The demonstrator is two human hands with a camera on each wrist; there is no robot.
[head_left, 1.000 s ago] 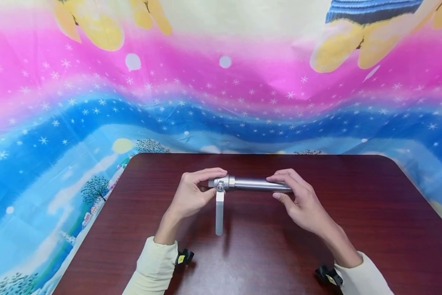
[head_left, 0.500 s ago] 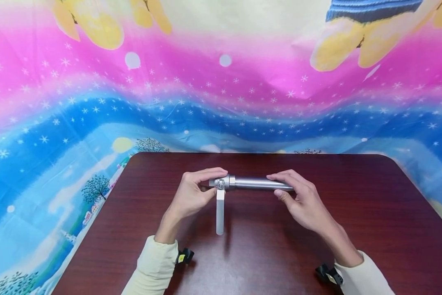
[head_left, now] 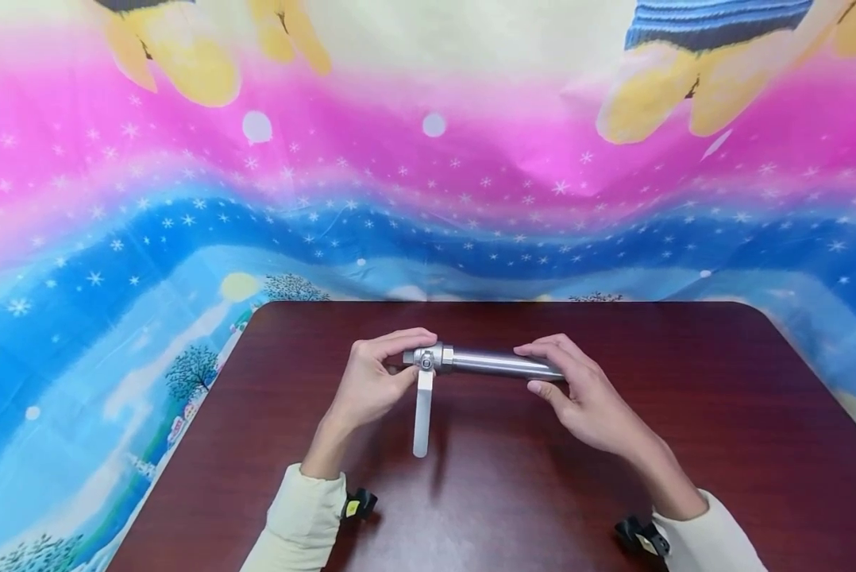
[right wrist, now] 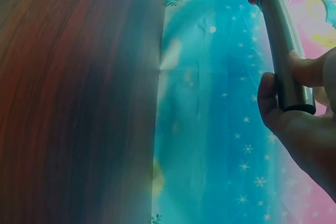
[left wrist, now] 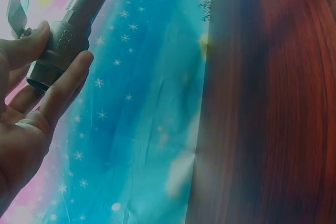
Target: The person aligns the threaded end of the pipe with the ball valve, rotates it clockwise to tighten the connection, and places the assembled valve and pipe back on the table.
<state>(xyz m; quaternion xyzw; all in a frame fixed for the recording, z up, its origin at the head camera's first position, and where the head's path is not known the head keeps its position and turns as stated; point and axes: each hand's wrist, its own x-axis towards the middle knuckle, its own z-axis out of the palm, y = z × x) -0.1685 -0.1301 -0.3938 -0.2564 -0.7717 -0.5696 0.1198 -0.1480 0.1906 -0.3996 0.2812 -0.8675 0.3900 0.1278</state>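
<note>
Above the table, both hands hold a metal ball valve (head_left: pixel 428 357) joined to a straight steel pipe (head_left: pixel 495 363). The valve's long flat lever (head_left: pixel 423 413) points down toward the person in the head view. My left hand (head_left: pixel 374 381) grips the valve body between thumb and fingers; the left wrist view shows the open hexagonal end of the valve (left wrist: pixel 44 74) near the palm. My right hand (head_left: pixel 581 393) holds the free end of the pipe, thumb on the near side and fingers over the top. In the right wrist view the pipe's end (right wrist: pixel 299 106) looks dark.
A dark red-brown wooden table (head_left: pixel 514 492) lies under the hands. Behind it hangs a colourful cloth (head_left: pixel 428 183) with snowflakes, its edge meeting the table's far side. Black wrist cameras (head_left: pixel 360 504) are strapped at the cream sleeves (head_left: pixel 302 508).
The pipe's right end has dipped slightly, and the lever's lower end has swung a little to the left. Both hands keep their hold. The head view has shifted slightly.
</note>
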